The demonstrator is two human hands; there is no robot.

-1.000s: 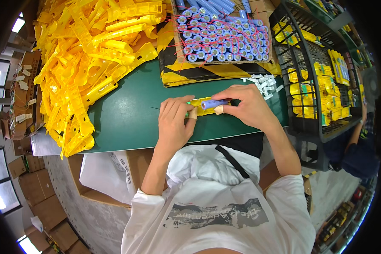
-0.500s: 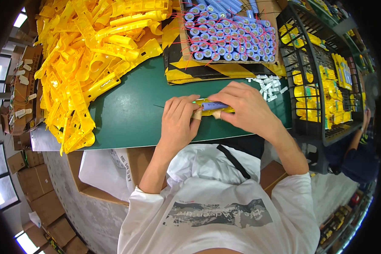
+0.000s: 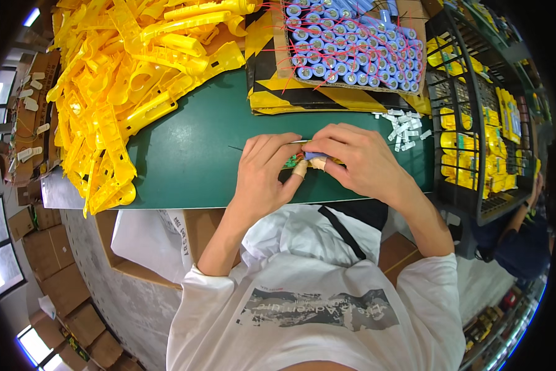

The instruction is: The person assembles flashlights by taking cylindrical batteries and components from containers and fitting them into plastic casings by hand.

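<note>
Two hands meet over one small assembly on your green mat (image 3: 185, 161).

Head view: your left hand (image 3: 267, 173) and right hand (image 3: 358, 162) both curl closed around a small battery assembly (image 3: 307, 159), blue cell and green board showing between your fingertips, mid-mat near the front edge. Yellow plastic shells (image 3: 129, 68) pile at your left; a tray of blue cells (image 3: 352, 49) sits beyond, white clips (image 3: 405, 127) just right.
</note>
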